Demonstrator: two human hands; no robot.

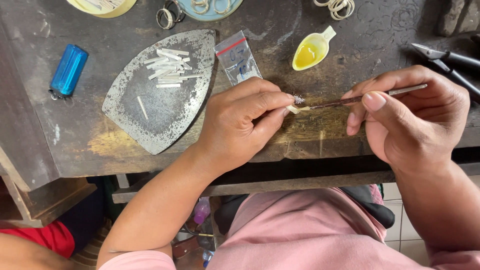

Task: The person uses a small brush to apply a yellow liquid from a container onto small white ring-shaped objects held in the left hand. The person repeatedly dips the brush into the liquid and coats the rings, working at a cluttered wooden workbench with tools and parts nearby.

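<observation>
On the dark, scarred workbench (pixel 280 135), an iron-shaped metal plate (pixel 165 107) lies at ten o'clock from the hands, bearing a heap of small white strips (pixel 167 67). The left hand (pixel 235 127) pinches a tiny pale piece (pixel 295 109) between thumb and forefinger at the bench's near edge. The right hand (pixel 410 117), at three o'clock from it, grips a thin stick tool (pixel 360 99), its tip touching that piece. A blue lighter (pixel 69 70) sits at nine o'clock, a yellow spoon-shaped dish (pixel 311 50) at twelve, beside a small plastic bag (pixel 238 59).
</observation>
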